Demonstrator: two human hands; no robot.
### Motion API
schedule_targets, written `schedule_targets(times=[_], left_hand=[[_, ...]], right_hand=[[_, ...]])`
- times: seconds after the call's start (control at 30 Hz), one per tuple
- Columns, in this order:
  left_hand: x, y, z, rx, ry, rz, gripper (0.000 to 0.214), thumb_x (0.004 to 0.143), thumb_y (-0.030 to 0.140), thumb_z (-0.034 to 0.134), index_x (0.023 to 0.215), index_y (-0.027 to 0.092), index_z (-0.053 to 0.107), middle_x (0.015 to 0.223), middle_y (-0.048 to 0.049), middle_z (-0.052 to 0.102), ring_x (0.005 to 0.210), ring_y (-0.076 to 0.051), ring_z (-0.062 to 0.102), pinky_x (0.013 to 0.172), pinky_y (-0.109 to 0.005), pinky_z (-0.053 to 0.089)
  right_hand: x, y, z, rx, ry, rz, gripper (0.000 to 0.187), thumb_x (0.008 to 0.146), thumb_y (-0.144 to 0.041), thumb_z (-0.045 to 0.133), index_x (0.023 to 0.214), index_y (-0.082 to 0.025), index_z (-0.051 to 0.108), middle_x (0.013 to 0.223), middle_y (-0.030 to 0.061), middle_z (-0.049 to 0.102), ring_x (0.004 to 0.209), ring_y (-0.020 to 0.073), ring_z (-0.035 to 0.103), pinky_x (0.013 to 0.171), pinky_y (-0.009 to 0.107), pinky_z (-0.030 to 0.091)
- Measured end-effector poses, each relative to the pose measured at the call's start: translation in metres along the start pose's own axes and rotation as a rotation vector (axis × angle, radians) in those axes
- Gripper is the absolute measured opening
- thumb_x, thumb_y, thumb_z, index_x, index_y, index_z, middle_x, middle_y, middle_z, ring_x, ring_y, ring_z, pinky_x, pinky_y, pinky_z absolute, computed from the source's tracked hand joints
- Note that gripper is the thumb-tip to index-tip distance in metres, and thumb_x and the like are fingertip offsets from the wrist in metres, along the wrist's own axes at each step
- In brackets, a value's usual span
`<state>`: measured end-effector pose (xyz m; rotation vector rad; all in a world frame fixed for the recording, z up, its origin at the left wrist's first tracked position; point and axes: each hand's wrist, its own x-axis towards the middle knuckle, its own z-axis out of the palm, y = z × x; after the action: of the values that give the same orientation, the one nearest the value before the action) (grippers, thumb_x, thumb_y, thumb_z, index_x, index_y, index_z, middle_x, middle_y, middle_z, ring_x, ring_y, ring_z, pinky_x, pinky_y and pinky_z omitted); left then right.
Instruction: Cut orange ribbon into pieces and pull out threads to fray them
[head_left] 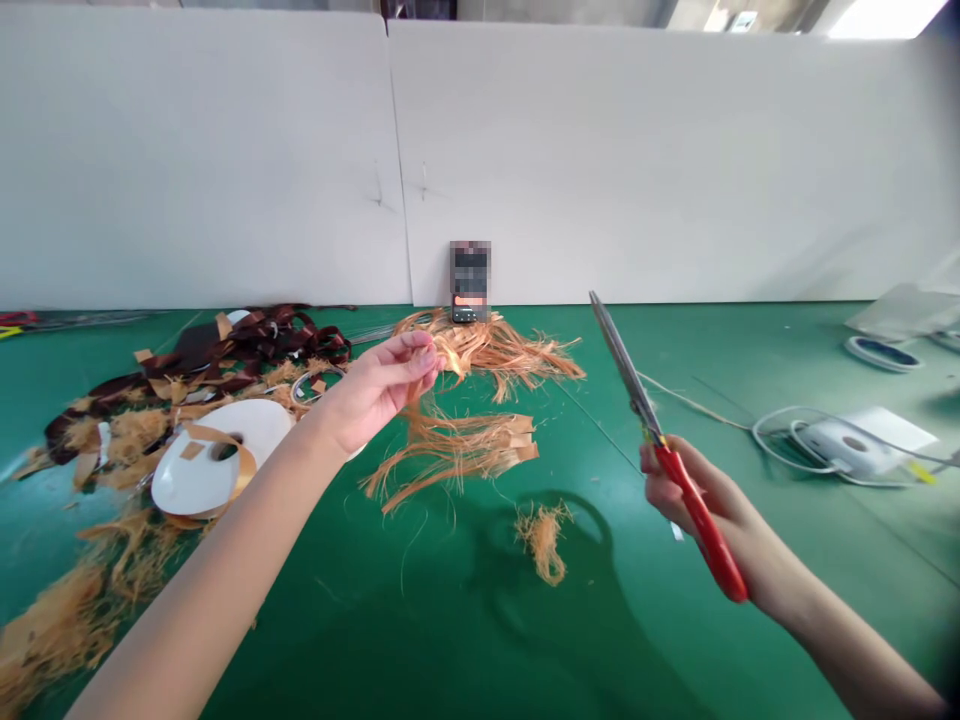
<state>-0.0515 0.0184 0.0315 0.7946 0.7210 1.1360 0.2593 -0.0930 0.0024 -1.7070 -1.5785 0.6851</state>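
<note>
My left hand (394, 380) pinches a small piece of golden ribbon (450, 355), with loose threads hanging under the fingers. My right hand (694, 500) is wrapped round a pair of red-handled scissors (701, 525), held up off the table with the blades pointing up and away; the blades look closed. Below my left hand lie frayed ribbon strips (495, 445) with their uncut ends to the right. Behind them spreads a larger pile of frayed ribbon (525, 355). Nearer to me sits a small tangle of threads (546, 540).
A phone (471, 285) stands upright against the white partition (637, 160). To the left are a white ribbon spool (180, 475), dark brown ribbon (277, 335) and thread scraps (60, 615). On the right, a white device with cables (855, 440) rests on the green table (360, 650).
</note>
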Motion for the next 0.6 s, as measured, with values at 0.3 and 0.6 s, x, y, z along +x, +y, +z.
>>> schedule_targets(times=[0.3, 0.6], left_hand=[[-0.014, 0.008, 0.016, 0.024, -0.125, -0.077, 0.02, 0.066, 0.0, 0.069, 0.077, 0.018, 0.07, 0.08, -0.0002, 0.064, 0.067, -0.009, 0.061, 0.059, -0.017, 0.052], [-0.016, 0.012, 0.018, 0.007, -0.155, -0.056, 0.021, 0.064, 0.004, 0.074, 0.077, 0.019, 0.07, 0.077, -0.0005, 0.061, 0.067, -0.009, 0.06, 0.058, -0.018, 0.052]], right_hand=[[0.049, -0.078, 0.062, 0.889, -0.329, 0.088, 0.032, 0.077, -0.052, 0.066, 0.079, -0.023, 0.052, 0.079, 0.0004, 0.059, 0.074, 0.0199, 0.07, 0.071, 0.038, 0.058], [0.089, -0.116, 0.087, 1.065, -0.41, -0.033, 0.021, 0.073, -0.03, 0.073, 0.066, -0.02, 0.057, 0.069, -0.0017, 0.056, 0.063, 0.0129, 0.062, 0.068, 0.032, 0.056]])
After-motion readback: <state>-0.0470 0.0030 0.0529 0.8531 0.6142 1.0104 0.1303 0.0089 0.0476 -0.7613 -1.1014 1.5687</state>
